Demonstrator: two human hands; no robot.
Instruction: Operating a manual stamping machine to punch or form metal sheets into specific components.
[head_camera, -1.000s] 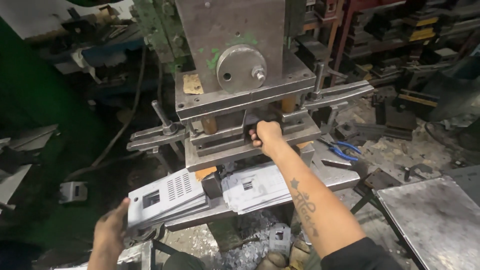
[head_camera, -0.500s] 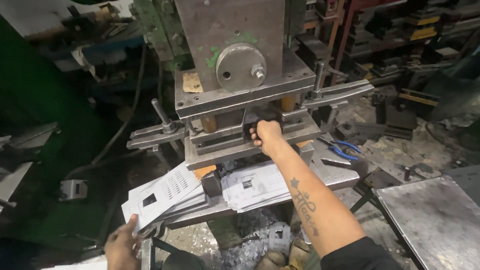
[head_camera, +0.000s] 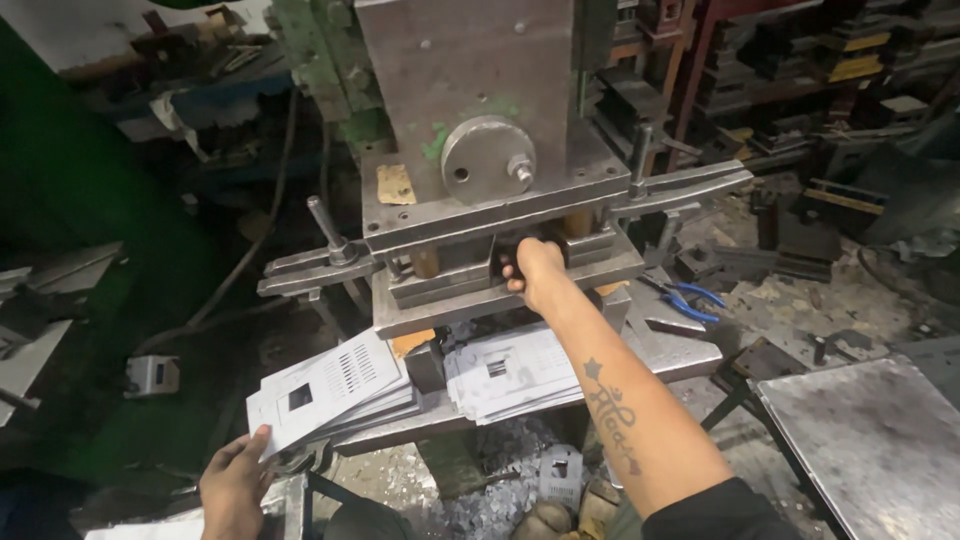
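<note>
The right hand (head_camera: 535, 270) reaches forward at full arm's length into the narrow gap between the upper and lower plates of the press die (head_camera: 500, 265), its fingers curled in out of sight, so I cannot tell whether they grip a piece or only press against one; the flat opening leaves room for little more than a low, knuckles-up reach. The left hand (head_camera: 235, 485) sits low at the near edge, fingers spread flat and thumb up against the bottom corner of a fanned stack of punched sheets (head_camera: 325, 390), steadying it where it overhangs the press table (head_camera: 680, 355); the stack lies tilted toward that hand, seemingly so the top sheet can be slid off easily. A 2nd stack of like sheets (head_camera: 510, 370), each with a small square cutout and a slotted grille, rests just right of a dark block, directly under the right forearm and just below the die. Above the die stands the heavy steel ram block (head_camera: 470, 100) with a round boss on its face. Blue-handled pliers (head_camera: 690, 298) lie on the table to the right, and metal scrap (head_camera: 490, 495) litters the floor below. A bare grey steel plate (head_camera: 865, 440) sits at the lower right.
</note>
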